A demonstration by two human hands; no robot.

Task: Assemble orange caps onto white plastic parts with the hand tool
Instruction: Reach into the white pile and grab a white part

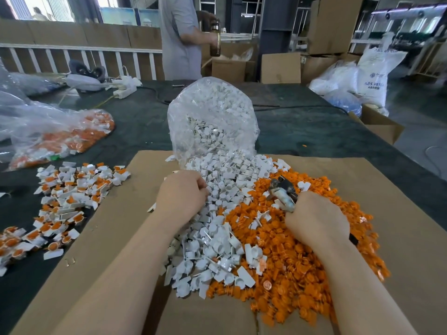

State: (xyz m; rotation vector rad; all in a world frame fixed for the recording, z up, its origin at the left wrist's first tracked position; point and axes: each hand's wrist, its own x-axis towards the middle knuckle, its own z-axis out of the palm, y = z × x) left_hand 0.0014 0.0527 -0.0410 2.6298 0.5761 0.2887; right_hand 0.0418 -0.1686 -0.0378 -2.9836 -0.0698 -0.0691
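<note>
Picking the next white part from the heap

I see white parts [217, 213] spilling from the bag [212, 112] across cardboard [362, 189], caps [302, 262] heaped just right. My left hand [181, 193] digs in, fingers curled; what they hold I cannot tell. My right hand [316, 218] grips the tool [283, 192] over the caps. Next, I judge: one part, one cap, seated in the tool.
</note>
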